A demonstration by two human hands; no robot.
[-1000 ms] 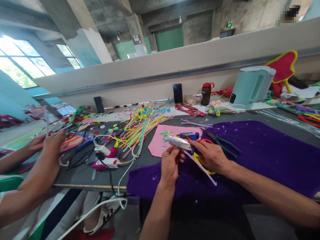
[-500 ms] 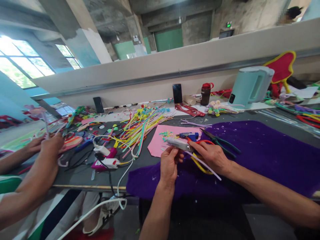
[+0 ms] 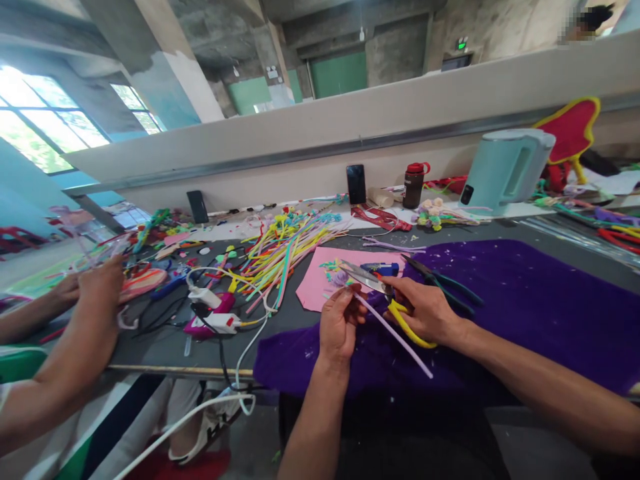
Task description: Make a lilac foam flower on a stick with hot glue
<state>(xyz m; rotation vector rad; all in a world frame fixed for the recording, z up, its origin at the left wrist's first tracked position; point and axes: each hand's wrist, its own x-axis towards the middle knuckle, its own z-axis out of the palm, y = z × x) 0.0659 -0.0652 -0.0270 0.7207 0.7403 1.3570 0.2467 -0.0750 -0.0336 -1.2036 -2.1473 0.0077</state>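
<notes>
Between the fingertips of my left hand [image 3: 341,313], closed, is a lilac pipe cleaner [image 3: 397,340]. Its fuzzy purple head [image 3: 340,278] sticks up past the fingers, while the thin stem slants down to the right. My right hand [image 3: 431,310] grips yellow-handled scissors [image 3: 411,329], whose blades lie just above and right of the purple head. Whether the blades touch it I cannot tell. Beneath lies a pink sheet [image 3: 311,292] with small coloured bits and a blue glue gun [image 3: 380,269].
Dark-handled pliers [image 3: 445,283] rest on the purple cloth [image 3: 540,307]. Left of the sheet are a pile of coloured pipe cleaners [image 3: 285,257] and a power strip [image 3: 215,325] with cords. A co-worker's hands [image 3: 100,280] work at far left. A kettle [image 3: 510,170] stands behind.
My right hand has turned the scissors, so the yellow handles show more and the blades have shifted off the purple head. The stem now slopes more steeply. My left hand has barely moved.
</notes>
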